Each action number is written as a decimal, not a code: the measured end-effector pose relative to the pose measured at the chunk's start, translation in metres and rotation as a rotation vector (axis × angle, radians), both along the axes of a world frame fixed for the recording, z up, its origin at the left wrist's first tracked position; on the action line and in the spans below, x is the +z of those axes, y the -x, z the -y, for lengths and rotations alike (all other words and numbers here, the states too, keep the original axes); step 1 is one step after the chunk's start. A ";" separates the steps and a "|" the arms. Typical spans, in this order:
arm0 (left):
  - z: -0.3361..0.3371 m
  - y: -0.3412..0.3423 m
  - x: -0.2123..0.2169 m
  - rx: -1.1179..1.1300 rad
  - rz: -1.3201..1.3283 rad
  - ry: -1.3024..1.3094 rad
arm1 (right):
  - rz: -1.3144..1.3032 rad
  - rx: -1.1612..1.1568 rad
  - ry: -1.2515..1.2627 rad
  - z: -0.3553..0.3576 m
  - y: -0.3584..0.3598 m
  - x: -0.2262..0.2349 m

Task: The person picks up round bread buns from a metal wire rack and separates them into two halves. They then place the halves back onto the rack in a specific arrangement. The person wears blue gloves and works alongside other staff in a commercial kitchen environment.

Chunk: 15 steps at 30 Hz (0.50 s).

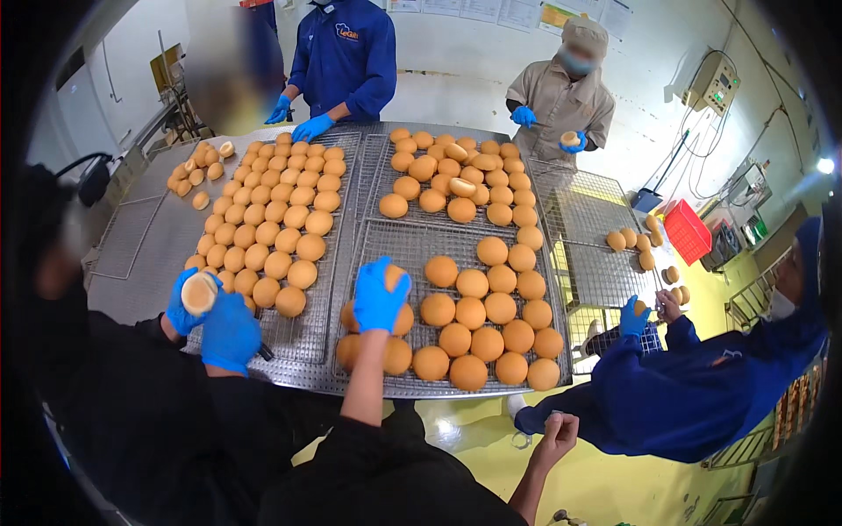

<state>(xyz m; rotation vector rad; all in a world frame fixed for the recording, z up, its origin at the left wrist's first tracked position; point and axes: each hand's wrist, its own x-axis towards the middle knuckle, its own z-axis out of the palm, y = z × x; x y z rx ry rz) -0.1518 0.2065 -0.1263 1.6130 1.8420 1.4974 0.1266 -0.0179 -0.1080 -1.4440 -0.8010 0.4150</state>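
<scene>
Blue-gloved, my left hand [379, 296] reaches over the front wire rack [406, 241], its fingers closed around a round golden-brown bun [396, 278]. Other buns [397, 356] lie below and beside that hand, and several more [472, 316] stand in rows to its right. My right hand [558, 435] is bare and held out past the table's front edge, above the yellow floor. Its fingers are curled in with the thumb against them; whether anything small is between them cannot be made out.
At left, a co-worker's gloved hands hold a pale-bottomed bun [199, 294] by another bun-filled rack [263, 219]. A person in blue [344, 61] and one in beige [570, 105] stand behind the table. Another person [693, 394] works at right, near a red crate [687, 231].
</scene>
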 end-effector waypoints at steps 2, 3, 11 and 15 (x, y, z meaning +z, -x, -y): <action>-0.031 0.031 -0.009 0.171 -0.148 0.152 | 0.011 0.002 -0.017 -0.027 0.009 0.010; -0.042 0.050 -0.028 0.203 -0.249 0.199 | 0.015 0.007 -0.027 -0.038 0.013 0.014; -0.058 0.052 -0.050 -0.006 -0.249 0.528 | 0.035 0.061 -0.054 -0.108 0.024 0.008; -0.063 0.062 -0.058 -0.061 -0.165 0.480 | 0.033 0.154 -0.011 -0.133 0.036 0.008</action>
